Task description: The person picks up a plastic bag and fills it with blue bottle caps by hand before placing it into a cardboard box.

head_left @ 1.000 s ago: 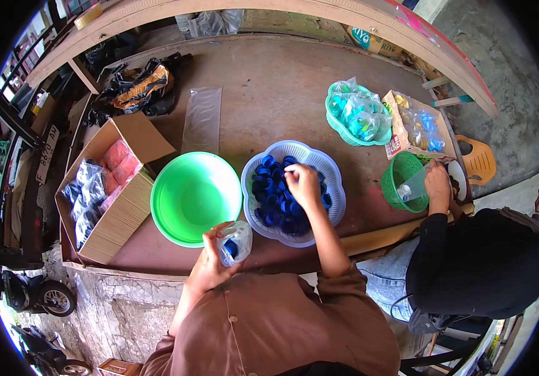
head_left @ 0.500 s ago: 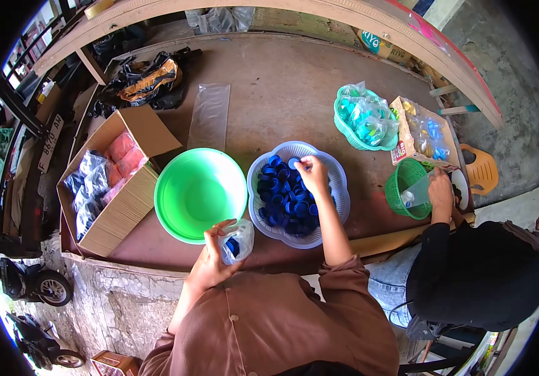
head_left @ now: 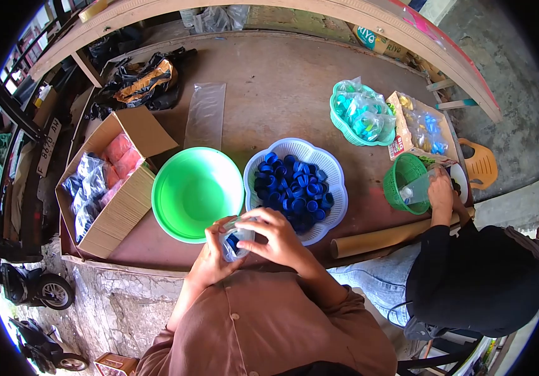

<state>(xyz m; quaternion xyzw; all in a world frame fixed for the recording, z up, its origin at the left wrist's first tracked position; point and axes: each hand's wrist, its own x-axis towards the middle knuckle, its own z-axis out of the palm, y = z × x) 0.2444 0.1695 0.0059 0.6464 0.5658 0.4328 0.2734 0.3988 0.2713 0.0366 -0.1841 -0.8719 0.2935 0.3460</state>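
My left hand (head_left: 211, 255) is closed around a clear plastic bag (head_left: 227, 248) that has dark blue bottle caps (head_left: 232, 240) inside. My right hand (head_left: 274, 237) is at the bag's mouth, fingers curled over its rim; what they hold, if anything, is hidden. Just beyond my right hand stands a pale lavender basket (head_left: 339, 207) with many loose blue bottle caps (head_left: 291, 188). To its left, a bright green basin (head_left: 198, 195) sits behind my left hand, with nothing visible inside.
A cardboard box (head_left: 116, 222) at left holds bagged blue and pink items. A flat plastic bag (head_left: 205, 116) lies behind the basin. At right are a turquoise basket (head_left: 344, 128) of bags, a carton (head_left: 401, 145), and a co-worker's hand (head_left: 442, 195) at a green basket (head_left: 401, 178).
My right hand has moved from the lavender basket, where it pinched a blue cap, left and toward me to the bag's mouth. My left hand stays on the bag.
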